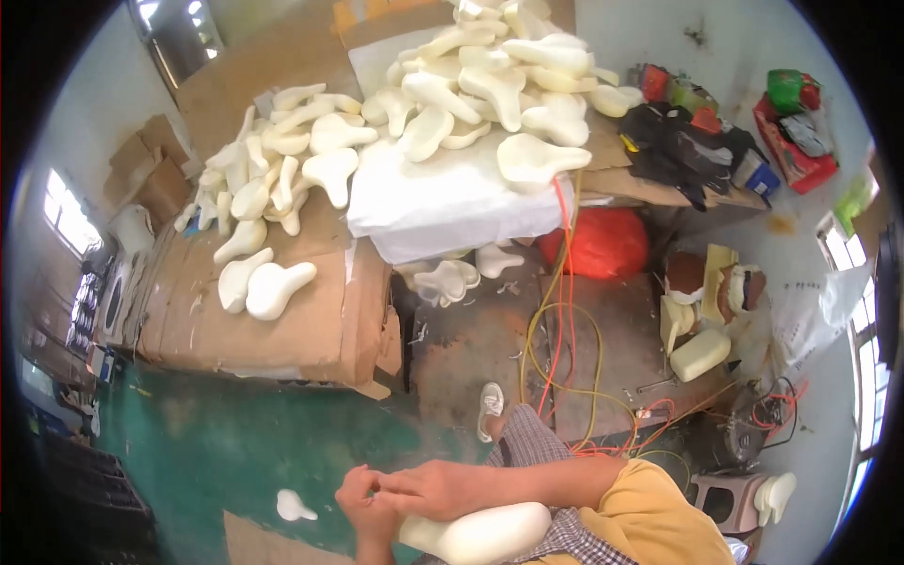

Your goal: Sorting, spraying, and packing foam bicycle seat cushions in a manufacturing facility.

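1. Two hands meet over the lap: left hand (pixel 361 496) and right hand (pixel 428 490), fingers bent and touching; can't tell if something small is pinched between them.
2. Cream saddle-shaped piece (pixel 494 537) lies on the lap, under the right forearm (pixel 556 478); narrow end just beneath the hands, wide end toward the right. Finger contact unclear.
3. Handling, my judgement: let the lap take the weight, steady lightly with the forearm, use finger pads; looks like foam, nails could dent it.
4. Loose piece (pixel 295 506) on green floor (pixel 235 424), left of the hands, apart; mind the feet.
5. Yellow hose (pixel 600 350) loops near the shoe (pixel 490 407); probable snag.
6. Beyond: cardboard-covered worktop (pixel 311 334), two pieces (pixel 280 288) near its front edge, heap (pixel 461 89) farther back, lone piece (pixel 539 160) on white sheet (pixel 452 212).
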Motion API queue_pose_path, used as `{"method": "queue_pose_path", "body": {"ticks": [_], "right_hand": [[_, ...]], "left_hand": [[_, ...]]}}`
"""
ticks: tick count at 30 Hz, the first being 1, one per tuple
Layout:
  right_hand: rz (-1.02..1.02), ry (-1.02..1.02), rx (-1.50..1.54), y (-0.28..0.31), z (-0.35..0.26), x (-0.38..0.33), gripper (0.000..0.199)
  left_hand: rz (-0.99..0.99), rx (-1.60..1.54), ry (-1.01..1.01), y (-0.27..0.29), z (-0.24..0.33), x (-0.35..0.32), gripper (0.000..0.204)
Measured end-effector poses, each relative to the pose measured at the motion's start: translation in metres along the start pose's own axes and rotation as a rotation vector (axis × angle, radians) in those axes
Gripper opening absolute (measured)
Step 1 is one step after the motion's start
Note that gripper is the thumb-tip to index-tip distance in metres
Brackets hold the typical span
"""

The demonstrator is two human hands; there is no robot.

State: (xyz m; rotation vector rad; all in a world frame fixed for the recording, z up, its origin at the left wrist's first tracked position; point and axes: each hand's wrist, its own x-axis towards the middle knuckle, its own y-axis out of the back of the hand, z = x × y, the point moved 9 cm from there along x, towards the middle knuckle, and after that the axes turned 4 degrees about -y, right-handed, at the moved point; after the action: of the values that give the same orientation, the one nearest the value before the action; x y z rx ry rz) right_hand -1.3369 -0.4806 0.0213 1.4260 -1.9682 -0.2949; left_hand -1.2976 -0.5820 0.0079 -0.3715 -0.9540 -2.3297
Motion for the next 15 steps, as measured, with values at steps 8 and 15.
{"method": "queue_pose_path", "body": {"ticks": [8,15], "right_hand": [[0.042,-0.164,0.081,0.172,0.096,0.088,0.027],[0.295,-0.316,0.001,0.291,0.126,0.118,0.021]], "left_hand": [[-0.167,-0.091,-0.051,-0.079,0.021,0.217,0.013],[-0.150,-0.108,-0.090,-0.098,0.007,0.335,0.005]]}}
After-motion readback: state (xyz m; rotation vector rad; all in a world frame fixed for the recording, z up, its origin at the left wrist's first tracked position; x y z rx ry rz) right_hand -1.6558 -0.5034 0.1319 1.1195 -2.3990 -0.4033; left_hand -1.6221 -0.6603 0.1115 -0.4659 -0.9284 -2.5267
